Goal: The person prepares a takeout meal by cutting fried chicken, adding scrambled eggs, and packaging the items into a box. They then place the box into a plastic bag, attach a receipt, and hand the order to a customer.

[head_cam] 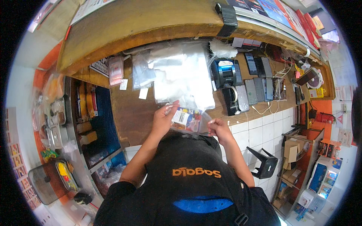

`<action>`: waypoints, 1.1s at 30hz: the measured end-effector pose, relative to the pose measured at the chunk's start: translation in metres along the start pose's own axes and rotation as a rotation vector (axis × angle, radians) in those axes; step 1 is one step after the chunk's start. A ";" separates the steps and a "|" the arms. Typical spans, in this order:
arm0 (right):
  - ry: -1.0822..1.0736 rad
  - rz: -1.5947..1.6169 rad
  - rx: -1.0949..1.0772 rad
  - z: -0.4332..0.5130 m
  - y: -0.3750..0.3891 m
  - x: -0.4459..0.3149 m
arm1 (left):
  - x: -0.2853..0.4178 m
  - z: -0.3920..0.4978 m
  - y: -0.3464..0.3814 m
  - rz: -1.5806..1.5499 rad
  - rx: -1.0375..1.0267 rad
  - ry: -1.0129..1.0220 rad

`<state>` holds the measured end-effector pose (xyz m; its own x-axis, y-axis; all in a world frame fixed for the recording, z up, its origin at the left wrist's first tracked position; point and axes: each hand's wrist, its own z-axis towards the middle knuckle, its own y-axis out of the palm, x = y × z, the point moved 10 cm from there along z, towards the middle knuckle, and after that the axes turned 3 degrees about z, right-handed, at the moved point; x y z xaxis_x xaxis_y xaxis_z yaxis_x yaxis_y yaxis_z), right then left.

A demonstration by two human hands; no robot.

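Note:
Between my two hands, at the counter's front edge, is a clear plastic bag (205, 120) with a colourful printed packet (189, 121) in it that bears a white label. My left hand (166, 115) pinches the bag's upper left corner between thumb and finger. On the other side my right hand (219, 128) grips the bag's right edge. Just beyond them, a large stack of clear plastic bags (182, 76) lies on the wooden counter (127, 113) and reflects bright light.
Right of the stack stand a black label printer (224, 72) and a tape dispenser (230, 101). Several phones (251, 91) and white cables (263, 112) lie farther right. Pink packets (116, 70) lie at the left. A black stool (263, 163) stands on the tiled floor.

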<state>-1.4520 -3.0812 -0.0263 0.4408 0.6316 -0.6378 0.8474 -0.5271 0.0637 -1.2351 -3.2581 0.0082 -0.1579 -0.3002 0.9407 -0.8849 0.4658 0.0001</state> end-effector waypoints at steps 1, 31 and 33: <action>-0.114 0.069 -0.071 -0.008 0.007 -0.022 | 0.010 -0.003 -0.001 -0.002 0.009 -0.059; -1.202 -1.293 0.225 0.218 0.239 -0.270 | 0.084 -0.068 -0.041 0.138 -0.042 0.030; -1.049 -1.403 0.223 0.270 0.240 -0.259 | 0.070 -0.072 -0.052 0.083 -0.009 -0.108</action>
<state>-1.4427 -3.5243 -0.0530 -0.9506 0.0842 -0.2988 0.2929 -0.0753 -0.9532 -1.1682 -3.2430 0.0985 -0.2776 -0.3482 0.8954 -0.8628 0.5002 -0.0730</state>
